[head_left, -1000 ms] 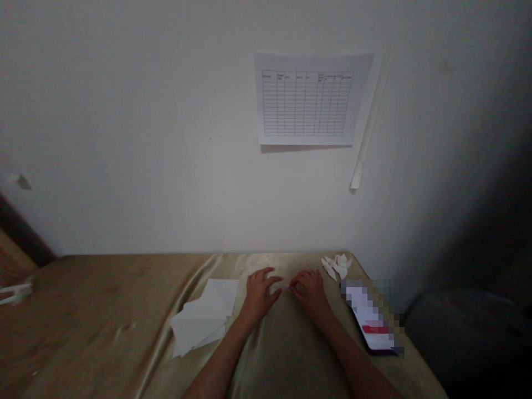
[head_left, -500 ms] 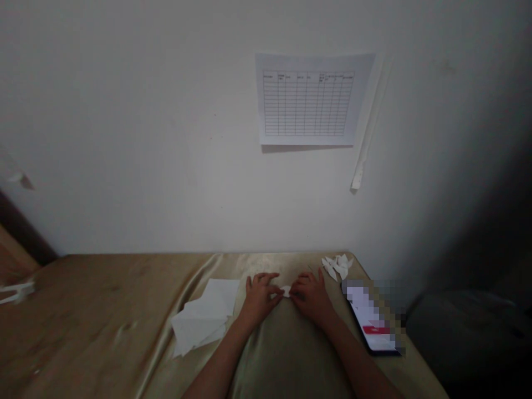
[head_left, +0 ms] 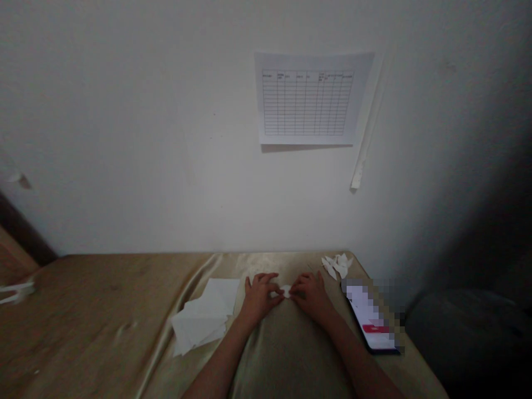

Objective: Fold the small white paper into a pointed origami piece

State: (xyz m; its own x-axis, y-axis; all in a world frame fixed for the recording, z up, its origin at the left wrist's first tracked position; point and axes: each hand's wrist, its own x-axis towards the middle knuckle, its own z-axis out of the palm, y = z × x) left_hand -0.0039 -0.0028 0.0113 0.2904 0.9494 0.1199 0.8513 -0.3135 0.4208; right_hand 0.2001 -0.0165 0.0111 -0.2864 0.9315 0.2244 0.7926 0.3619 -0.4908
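A small piece of white paper (head_left: 286, 291) is pinched between both my hands, low over the cloth-covered table. My left hand (head_left: 261, 296) grips its left end with thumb and index finger, the other fingers lifted. At the right end, my right hand (head_left: 310, 292) does the same with its thumb and forefinger. Most of the paper's edges are hidden by the fingertips. Left of my left hand lies a spread stack of white paper sheets (head_left: 208, 318). Beyond my right hand is a small heap of folded white paper pieces (head_left: 338, 265).
A phone (head_left: 369, 318) with a lit, partly blurred screen lies near the table's right edge. Gold-brown cloth (head_left: 103, 316) with wrinkles covers the table. A printed table sheet (head_left: 307, 102) and a paper strip (head_left: 368, 138) hang on the wall. A dark rounded shape (head_left: 465, 332) stands at right.
Both hands stay in nearly the same place, still pinching the white paper. Slightly more of the paper shows between the fingertips.
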